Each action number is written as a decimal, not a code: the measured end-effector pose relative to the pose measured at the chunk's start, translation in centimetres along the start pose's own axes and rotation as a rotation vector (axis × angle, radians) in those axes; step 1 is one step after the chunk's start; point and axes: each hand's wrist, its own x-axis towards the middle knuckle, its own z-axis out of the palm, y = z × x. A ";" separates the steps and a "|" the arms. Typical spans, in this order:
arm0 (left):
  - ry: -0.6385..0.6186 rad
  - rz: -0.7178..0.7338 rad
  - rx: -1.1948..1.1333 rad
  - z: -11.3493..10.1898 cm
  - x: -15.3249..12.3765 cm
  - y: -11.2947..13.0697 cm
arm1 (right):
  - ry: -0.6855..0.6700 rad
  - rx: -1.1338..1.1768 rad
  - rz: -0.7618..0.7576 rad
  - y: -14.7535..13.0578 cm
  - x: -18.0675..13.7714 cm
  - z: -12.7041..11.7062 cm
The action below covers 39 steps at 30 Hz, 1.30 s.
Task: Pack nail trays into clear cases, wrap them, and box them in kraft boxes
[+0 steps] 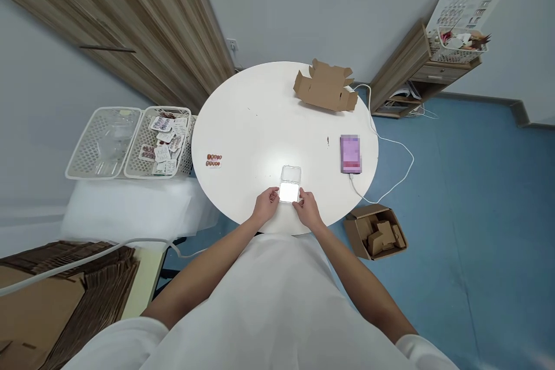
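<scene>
A small clear plastic case (289, 184) lies opened flat at the near edge of the round white table (260, 121). My left hand (265, 204) grips its near left corner and my right hand (307, 208) grips its near right corner, fingers pinched on the case. The half nearest me glares white under the light; I cannot see anything inside it. A small card of brown beads (214, 160) lies apart on the table to the left.
An unfolded cardboard box (325, 88) sits at the table's far side, a phone (350, 154) on a white cable at the right. Two white baskets (130, 141) stand at left, one with printed cards. A carton of cardboard pieces (376, 236) is on the blue floor.
</scene>
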 end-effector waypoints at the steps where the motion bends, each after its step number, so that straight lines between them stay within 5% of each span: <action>1: 0.002 0.000 0.010 0.1 0.1 -0.3 | -0.004 0.000 0.001 0.2 0.1 0.2; 11: -0.009 -0.040 0.114 0.4 0.0 -1.5 | -0.058 0.004 0.000 2.1 0.5 1.1; 20: 0.002 -0.208 -0.120 1.1 -0.3 -3.2 | -0.081 0.268 0.127 2.1 0.3 0.2; 39: 0.031 -0.212 -0.125 1.7 1.8 -1.0 | -0.091 0.144 0.065 1.3 3.7 -0.2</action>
